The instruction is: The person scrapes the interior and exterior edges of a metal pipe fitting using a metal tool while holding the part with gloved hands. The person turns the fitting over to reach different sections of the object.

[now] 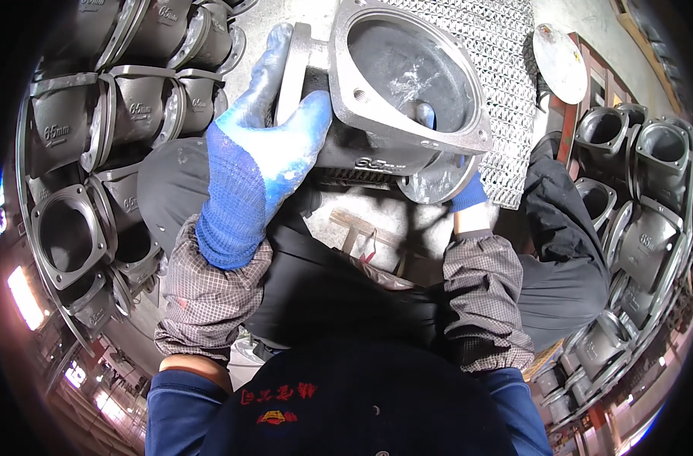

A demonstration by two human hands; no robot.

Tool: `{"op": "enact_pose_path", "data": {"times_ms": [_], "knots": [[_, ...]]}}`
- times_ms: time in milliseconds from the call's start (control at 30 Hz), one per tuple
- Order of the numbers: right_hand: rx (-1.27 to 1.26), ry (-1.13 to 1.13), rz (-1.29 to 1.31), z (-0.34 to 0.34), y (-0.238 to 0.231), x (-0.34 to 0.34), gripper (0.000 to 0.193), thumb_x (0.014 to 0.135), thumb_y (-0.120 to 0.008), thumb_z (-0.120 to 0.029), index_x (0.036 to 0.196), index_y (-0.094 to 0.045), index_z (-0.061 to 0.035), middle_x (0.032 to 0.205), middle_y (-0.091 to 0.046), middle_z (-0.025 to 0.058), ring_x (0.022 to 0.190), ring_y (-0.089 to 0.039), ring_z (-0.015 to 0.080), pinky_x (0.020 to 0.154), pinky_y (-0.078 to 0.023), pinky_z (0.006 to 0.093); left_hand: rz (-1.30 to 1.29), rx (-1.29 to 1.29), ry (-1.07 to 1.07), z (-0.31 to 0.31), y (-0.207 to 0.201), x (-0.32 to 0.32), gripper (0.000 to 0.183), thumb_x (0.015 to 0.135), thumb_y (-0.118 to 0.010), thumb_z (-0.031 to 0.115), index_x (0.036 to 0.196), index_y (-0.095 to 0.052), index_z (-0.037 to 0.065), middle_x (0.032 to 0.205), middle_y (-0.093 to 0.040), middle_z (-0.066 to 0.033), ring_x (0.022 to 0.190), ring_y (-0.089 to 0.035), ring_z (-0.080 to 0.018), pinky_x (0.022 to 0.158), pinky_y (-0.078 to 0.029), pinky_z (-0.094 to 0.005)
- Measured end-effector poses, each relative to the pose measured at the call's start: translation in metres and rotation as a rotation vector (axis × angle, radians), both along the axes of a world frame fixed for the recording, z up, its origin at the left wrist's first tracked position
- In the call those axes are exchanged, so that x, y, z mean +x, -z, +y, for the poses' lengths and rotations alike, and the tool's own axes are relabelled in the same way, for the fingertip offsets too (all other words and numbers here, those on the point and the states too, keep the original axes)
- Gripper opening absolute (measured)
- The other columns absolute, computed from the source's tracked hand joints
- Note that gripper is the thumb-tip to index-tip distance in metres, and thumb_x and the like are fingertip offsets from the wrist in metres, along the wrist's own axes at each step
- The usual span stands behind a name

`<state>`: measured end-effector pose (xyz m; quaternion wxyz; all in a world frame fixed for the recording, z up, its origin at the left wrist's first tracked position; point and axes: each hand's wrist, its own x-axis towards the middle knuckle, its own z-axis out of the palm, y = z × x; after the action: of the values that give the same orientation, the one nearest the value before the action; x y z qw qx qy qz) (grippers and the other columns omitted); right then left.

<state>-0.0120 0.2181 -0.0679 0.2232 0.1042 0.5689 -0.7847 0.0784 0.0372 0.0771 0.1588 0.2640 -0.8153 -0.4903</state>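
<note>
A grey cast-iron valve body (377, 148) is held up in front of me, its wide square-flanged opening facing up toward me. My left hand (274, 148), in a blue knit glove with a pale coated palm, is closed around the flange on the casting's left side, thumb and fingers on either face. Behind the round flange at the casting's right, my right hand (469, 194) is mostly hidden; its blue glove cuff shows below. Inside the bore, a gloved fingertip (425, 114) pokes through the side port. Checked sleeve covers wrap both forearms.
Similar valve castings are stacked at left (137, 110) and at right (647, 235). A patterned metal grating (506, 99) lies beyond the casting. Near it, a pale round disc (561, 64) rests by a red frame (571, 121). My bent knees flank the work spot.
</note>
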Motion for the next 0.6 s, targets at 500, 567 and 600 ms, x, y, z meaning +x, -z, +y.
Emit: {"op": "enact_pose_path", "data": {"times_ms": [500, 567, 600], "knots": [[-0.021, 0.035, -0.032, -0.0031, -0.0033, -0.0023, 0.042, 0.094, -0.049, -0.027, 0.127, -0.046, -0.0016, 0.113, -0.058, 0.0104, 0.096, -0.058, 0.0160, 0.081, -0.050, 0.0284, -0.086, -0.123, 0.059, 0.0068, -0.0095, -0.0025, 0.052, 0.082, -0.060, 0.004, 0.131, -0.046, -0.001, 0.112, -0.059, -0.0048, 0.081, -0.052, -0.0057, 0.068, -0.046, -0.0188], [-0.036, 0.020, -0.045, -0.0097, 0.0010, 0.0009, 0.042, 0.094, -0.049, -0.027, 0.127, -0.047, -0.0017, 0.112, -0.058, 0.0103, 0.096, -0.058, 0.0161, 0.081, -0.050, 0.0285, -0.045, -0.190, 0.066, 0.0024, -0.0049, 0.0033, 0.053, 0.081, -0.060, 0.004, 0.132, -0.045, 0.000, 0.116, -0.058, -0.0075, 0.089, -0.054, -0.0082, 0.075, -0.046, -0.0209], [-0.033, 0.027, -0.041, -0.0071, -0.0016, -0.0012, 0.042, 0.094, -0.049, -0.028, 0.127, -0.047, -0.0017, 0.112, -0.058, 0.0103, 0.096, -0.058, 0.0161, 0.081, -0.050, 0.0285, -0.039, -0.184, 0.072, 0.0040, -0.0070, 0.0010, 0.053, 0.081, -0.060, 0.004, 0.132, -0.045, 0.000, 0.116, -0.058, -0.0075, 0.089, -0.054, -0.0082, 0.075, -0.046, -0.0209]]}}
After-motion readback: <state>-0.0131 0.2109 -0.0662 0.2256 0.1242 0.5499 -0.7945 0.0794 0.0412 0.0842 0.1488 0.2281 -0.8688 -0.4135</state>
